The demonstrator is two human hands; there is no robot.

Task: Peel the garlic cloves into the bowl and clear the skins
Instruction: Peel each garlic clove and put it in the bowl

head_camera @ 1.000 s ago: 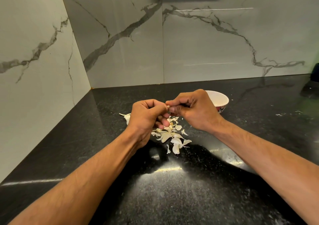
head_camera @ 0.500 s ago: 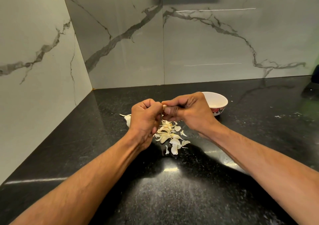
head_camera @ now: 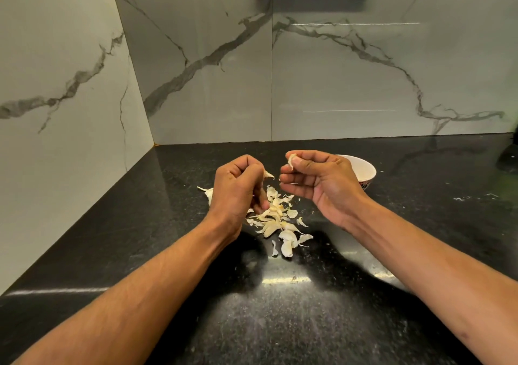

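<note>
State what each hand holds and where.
Right hand pinches a pale garlic piece at its lower end between thumb and forefinger; left hand pinches a skin scrap at its fingertips.

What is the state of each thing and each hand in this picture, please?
left hand: curled, pinching a small garlic piece above the counter.
right hand: curled, pinching a pale garlic bit.
bowl: upright on the counter, partly hidden behind the right hand; contents not visible.
skins: loose pile on the counter, not cleared.
counter: black, speckled, glossy.

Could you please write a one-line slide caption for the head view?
Left hand and right hand each pinch garlic bits above the skins; bowl behind.
</note>
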